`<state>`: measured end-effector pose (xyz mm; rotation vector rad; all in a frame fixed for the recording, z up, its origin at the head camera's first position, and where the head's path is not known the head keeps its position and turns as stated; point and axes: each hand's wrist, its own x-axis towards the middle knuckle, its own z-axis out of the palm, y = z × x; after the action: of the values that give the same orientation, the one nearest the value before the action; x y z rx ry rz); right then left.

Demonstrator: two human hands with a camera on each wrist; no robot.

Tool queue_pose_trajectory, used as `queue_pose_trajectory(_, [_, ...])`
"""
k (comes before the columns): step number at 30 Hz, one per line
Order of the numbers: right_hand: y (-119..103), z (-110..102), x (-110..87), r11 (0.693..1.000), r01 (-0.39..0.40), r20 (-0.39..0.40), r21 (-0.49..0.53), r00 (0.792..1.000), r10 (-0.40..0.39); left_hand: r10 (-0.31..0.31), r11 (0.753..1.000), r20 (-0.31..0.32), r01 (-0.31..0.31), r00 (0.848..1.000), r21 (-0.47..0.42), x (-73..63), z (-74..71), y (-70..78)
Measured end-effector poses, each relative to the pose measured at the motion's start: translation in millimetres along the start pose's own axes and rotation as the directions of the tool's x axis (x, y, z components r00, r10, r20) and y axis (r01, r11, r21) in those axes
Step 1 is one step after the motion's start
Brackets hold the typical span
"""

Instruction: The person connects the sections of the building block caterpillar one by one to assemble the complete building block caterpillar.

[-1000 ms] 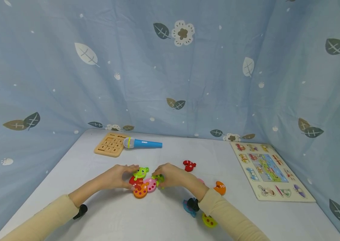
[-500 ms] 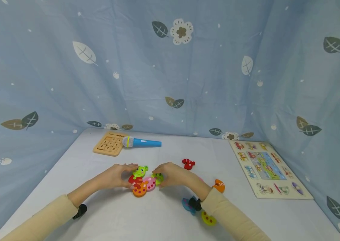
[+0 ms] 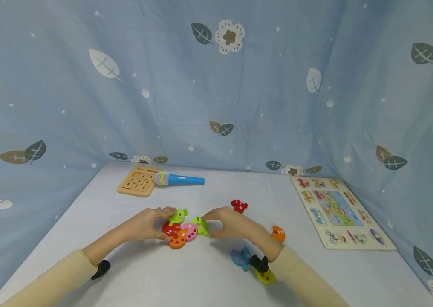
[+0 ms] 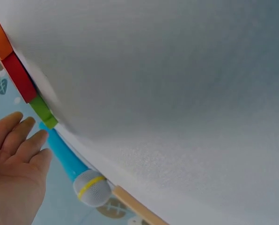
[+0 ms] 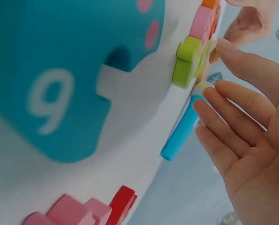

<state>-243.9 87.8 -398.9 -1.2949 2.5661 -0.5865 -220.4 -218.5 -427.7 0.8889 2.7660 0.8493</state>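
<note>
Joined number puzzle pieces, a caterpillar (image 3: 177, 238), lie flat left of the table's middle in the head view. A smiling green head (image 3: 178, 216) leads into red, orange, pink and green pieces. My left hand (image 3: 145, 225) holds the head end, thumb at the orange and red pieces, fingers by the head. In the left wrist view several of its fingers extend beside the green piece (image 4: 43, 111). My right hand (image 3: 232, 222) hovers just right of the last green piece (image 3: 201, 226), thumb and fingers spread, holding nothing.
Loose pieces lie right of the caterpillar: red (image 3: 239, 206), orange 10 (image 3: 278, 234), blue 9 (image 3: 241, 257) and yellow (image 3: 265, 276). A pink piece (image 5: 71, 211) shows under the right wrist. Behind are a number board (image 3: 137, 182) and a toy microphone (image 3: 182, 179); a picture board (image 3: 341, 213) lies right.
My right hand has let go of the last green piece and drawn slightly right, its fingers parting. The left hand stays at the head end.
</note>
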Motion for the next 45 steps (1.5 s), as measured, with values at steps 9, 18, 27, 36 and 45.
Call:
queue_pose_trajectory(9, [0, -6, -27.6, 0.999, -0.032, -0.034, 0.012, 0.999, 0.032, -0.011, 1.000, -0.010, 0.011, 1.000, -0.011, -0.7, 0.5, 2.6])
queue_pose_trajectory(18, [-7, -2, -61.6, 0.995, -0.093, -0.072, 0.037, 0.993, 0.095, -0.049, 0.999, -0.005, 0.049, 0.999, -0.019, -2.0, 3.8, 1.1])
queue_pose_trajectory(27, [-9, 1, -87.2, 0.989, -0.148, -0.101, 0.010, 0.984, 0.148, -0.040, 0.999, -0.001, 0.040, 0.999, -0.028, -2.0, 3.0, -2.0])
queue_pose_trajectory(36, [-12, 4, -107.3, 0.956, -0.257, -0.133, 0.143, 0.952, 0.276, -0.047, 0.999, -0.012, 0.047, 0.999, 0.003, 0.2, 2.7, -6.5])
queue_pose_trajectory(45, [-8, 14, -123.2, 0.928, -0.335, -0.157, 0.163, 0.920, 0.360, -0.080, 0.997, -0.018, 0.080, 0.997, 0.012, -0.2, 0.1, -5.7])
